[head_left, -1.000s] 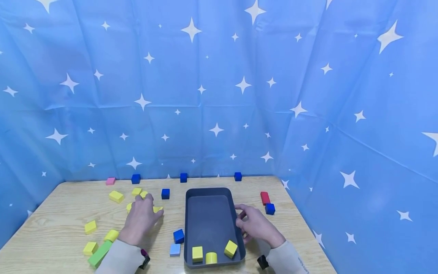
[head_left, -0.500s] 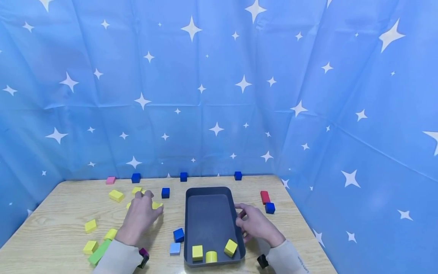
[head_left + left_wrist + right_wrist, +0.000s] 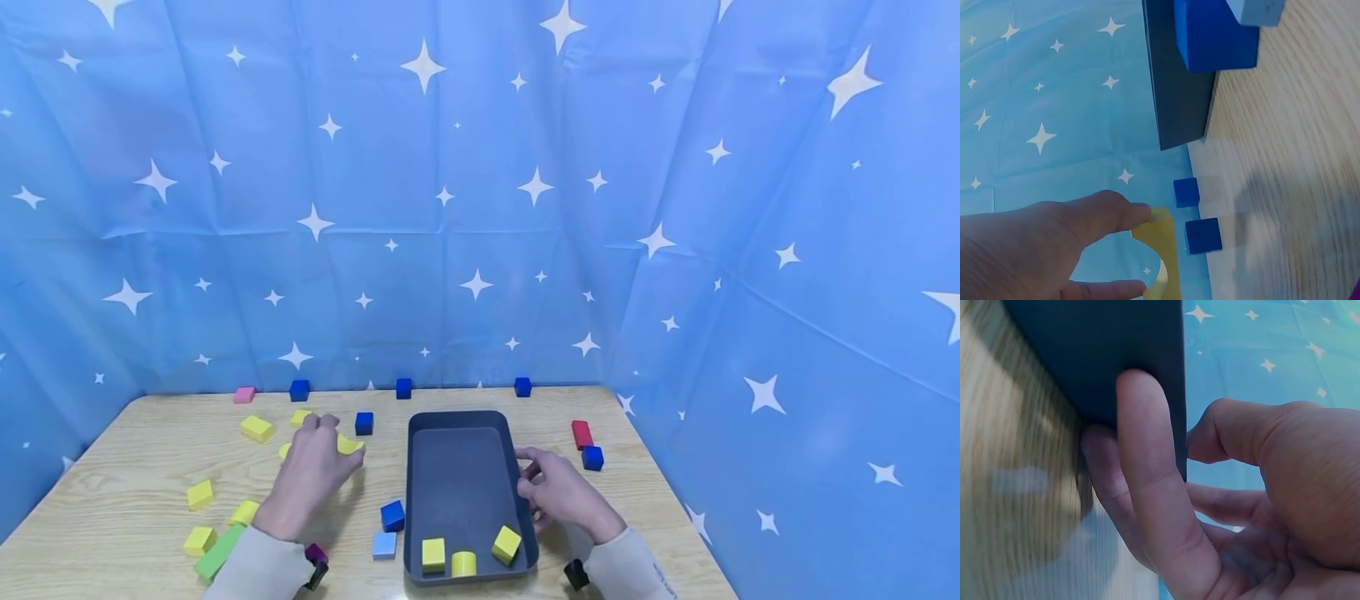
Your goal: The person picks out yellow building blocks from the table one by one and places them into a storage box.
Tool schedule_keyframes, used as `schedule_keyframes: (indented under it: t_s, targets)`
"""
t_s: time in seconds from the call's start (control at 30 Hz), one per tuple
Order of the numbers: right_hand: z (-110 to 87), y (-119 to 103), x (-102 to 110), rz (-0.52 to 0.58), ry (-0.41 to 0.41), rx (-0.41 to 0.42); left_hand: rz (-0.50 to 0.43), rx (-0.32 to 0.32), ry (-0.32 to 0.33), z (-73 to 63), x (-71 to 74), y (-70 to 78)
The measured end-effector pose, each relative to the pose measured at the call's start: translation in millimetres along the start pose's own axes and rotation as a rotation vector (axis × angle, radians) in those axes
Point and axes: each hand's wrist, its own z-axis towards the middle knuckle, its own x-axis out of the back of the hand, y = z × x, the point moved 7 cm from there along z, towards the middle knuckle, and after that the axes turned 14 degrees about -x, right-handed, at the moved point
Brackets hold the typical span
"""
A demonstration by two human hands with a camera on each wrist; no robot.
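My left hand (image 3: 311, 473) pinches a yellow arch-shaped block (image 3: 1166, 237) by its ends, between thumb and fingers. In the left wrist view its curved cutout faces the palm. Beyond that hand lie a yellow block (image 3: 300, 417) and another yellow piece, partly hidden. The right hand (image 3: 558, 493) holds the right wall of a dark grey tray (image 3: 459, 467). Its fingers lie along the outside of the wall and the thumb is at the rim. Inside the tray's near end are a yellow cube (image 3: 433, 555), a yellow half-hidden cylinder (image 3: 463, 564) and a tilted yellow cube (image 3: 506, 544).
Left of the tray sit a blue cube (image 3: 392, 516) and a light blue block (image 3: 384, 546). A green block (image 3: 218, 553) and several yellow blocks lie at the left. Blue cubes line the back edge; a red block (image 3: 581, 434) lies at the right. A starry curtain (image 3: 480, 208) surrounds the table.
My left hand has moved slightly up and right in the head view, with the yellow arch block in its fingers. The right hand and tray have stayed in place.
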Motion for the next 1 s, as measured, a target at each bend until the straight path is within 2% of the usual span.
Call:
schedule_keyframes:
  t_s: [0.27,0.43,0.73,1.0]
  targets:
    - [-0.3,1.8,0.9,0.004,-0.009,0.010,0.010,-0.057,0.049,-1.6,0.5,18.7]
    - [-0.9,2.9,1.3,0.012,-0.010,0.011,0.018,-0.076,0.043,-2.5,-2.2,29.0]
    - [-1.9,0.6,1.5,0.015,-0.006,0.014,0.024,-0.160,0.077,-5.9,-1.7,49.5]
    - [-0.3,-0.1,0.7,0.006,0.005,0.003,0.034,-0.188,0.083,-9.8,-6.6,64.9]
